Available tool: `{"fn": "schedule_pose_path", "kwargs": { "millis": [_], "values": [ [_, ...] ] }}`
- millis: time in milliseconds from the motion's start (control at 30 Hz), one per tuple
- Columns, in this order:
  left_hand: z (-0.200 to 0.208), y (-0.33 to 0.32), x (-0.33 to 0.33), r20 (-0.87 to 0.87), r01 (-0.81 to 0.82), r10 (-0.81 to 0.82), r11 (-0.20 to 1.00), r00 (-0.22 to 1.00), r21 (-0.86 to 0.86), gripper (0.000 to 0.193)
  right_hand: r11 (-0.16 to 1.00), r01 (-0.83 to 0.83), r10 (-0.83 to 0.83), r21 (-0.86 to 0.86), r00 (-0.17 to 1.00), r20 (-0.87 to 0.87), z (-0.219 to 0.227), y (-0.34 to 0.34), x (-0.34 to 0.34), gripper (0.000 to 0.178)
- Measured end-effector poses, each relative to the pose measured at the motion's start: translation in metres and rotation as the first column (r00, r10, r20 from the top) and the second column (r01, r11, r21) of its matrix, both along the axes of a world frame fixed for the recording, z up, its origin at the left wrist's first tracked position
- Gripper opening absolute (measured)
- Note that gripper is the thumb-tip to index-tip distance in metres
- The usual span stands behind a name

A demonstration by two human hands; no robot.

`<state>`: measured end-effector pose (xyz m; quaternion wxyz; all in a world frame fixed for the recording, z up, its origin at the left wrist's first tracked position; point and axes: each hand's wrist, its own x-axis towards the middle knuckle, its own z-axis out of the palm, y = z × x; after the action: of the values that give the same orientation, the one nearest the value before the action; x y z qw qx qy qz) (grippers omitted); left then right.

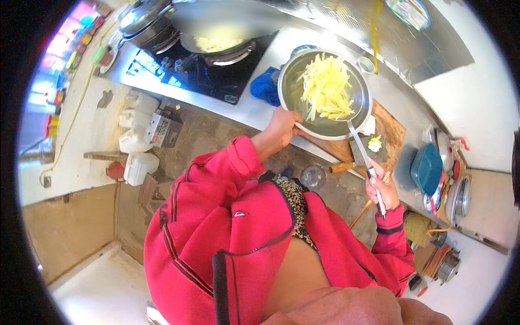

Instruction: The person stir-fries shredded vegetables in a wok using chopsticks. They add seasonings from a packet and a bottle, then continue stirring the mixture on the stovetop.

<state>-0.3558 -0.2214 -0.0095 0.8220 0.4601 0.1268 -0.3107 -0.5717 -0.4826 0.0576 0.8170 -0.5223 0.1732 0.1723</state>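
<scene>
Beside hob [208,84]: left hand [284,125] clasping steel bowl [290,76], right hand [382,187] closed round skimmer [362,147]; yellow strips [326,86] cut, some in pan [190,46], skimmer-load apparently left.

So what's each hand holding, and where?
Left hand: the metal bowl, by its rim. Right hand: the skimmer, by its handle, and apparently a thin stick, near one end.

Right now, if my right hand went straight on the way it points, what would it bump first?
Your right hand, holding the skimmer, would likely meet the near rim of the metal bowl first; the knife under that line seems to lie lower, though depth is unclear.
</scene>
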Motion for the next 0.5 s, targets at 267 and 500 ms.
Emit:
{"fn": "schedule_pose_path", "kwargs": {
  "millis": [267, 500],
  "values": [
    [0.014, 0.16, -0.001, -0.014, -0.162, 0.162, 0.986, 0.987, 0.036, 0.044, 0.968, -0.231, 0.234, 0.095, 0.972, -0.026, 0.036, 0.116, 0.065, 0.066],
    [0.038, 0.261, 0.005, 0.031, -0.219, 0.217, 0.974, 0.976, 0.054, 0.04, 0.929, -0.311, 0.314, 0.203, 0.949, 0.016, 0.038, 0.198, 0.13, 0.062]
  ]
}}
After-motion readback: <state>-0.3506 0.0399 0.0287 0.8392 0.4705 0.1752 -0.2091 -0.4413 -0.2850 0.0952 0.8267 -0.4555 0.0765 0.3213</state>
